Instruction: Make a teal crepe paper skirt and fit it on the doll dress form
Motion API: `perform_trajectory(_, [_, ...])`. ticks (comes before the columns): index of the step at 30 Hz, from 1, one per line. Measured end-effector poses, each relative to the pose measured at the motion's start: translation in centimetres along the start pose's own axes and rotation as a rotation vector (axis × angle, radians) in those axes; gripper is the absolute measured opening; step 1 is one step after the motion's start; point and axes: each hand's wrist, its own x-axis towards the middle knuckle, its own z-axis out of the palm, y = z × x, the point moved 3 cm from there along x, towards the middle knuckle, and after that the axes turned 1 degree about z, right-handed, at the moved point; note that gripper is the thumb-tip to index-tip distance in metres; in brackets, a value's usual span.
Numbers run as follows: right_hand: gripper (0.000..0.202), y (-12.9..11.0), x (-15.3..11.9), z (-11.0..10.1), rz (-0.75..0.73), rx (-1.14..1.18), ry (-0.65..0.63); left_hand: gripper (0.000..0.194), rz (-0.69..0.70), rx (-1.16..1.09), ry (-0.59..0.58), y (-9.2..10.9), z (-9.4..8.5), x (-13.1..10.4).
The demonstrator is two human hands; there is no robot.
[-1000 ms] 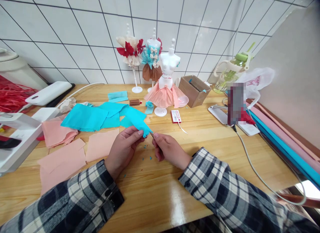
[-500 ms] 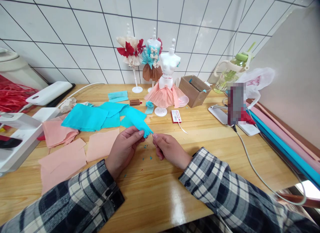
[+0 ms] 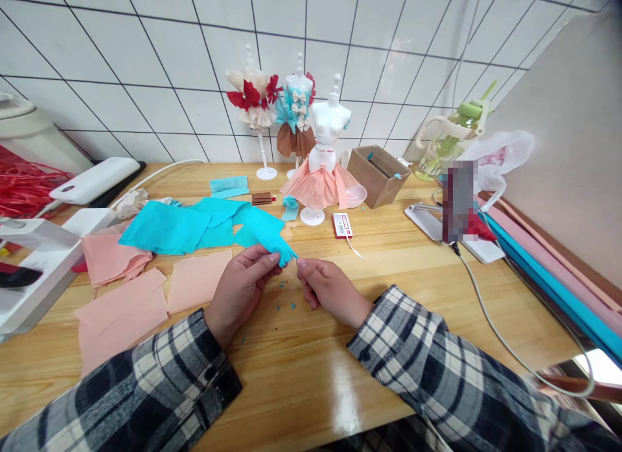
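My left hand is closed, thumb over fingers, on the near end of a turquoise crepe paper strip. The end it grips is cut into a fringe. Just right of that fringe, my right hand is closed in a pinch. A thin, pale, narrow thing shows at its fingertips, touching or nearly touching the fringe; its kind is too small to make out. More turquoise crepe paper lies to the left. Small turquoise and red scraps are scattered below the hands.
Behind my hands stands a mini dress form in a peach paper skirt, with two dressed forms behind it. A cardboard box, a small red-and-white box, peach paper sheets, a power strip and cables surround the work area.
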Motion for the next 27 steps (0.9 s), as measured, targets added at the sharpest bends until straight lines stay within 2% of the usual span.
perform_trajectory(12, [0.043,0.55,0.21,-0.03,-0.030,-0.001,-0.024,0.016,-0.014,-0.043,0.025,0.17,0.36,-0.08])
perform_trajectory(19, [0.044,0.32,0.02,0.04,-0.002,-0.014,-0.040,0.011,0.007,-0.046,0.003,-0.12,-0.04,0.11])
perform_trajectory(27, [0.043,0.41,0.08,-0.01,-0.012,-0.013,-0.035,0.015,-0.001,-0.097,0.011,0.15,0.37,0.03])
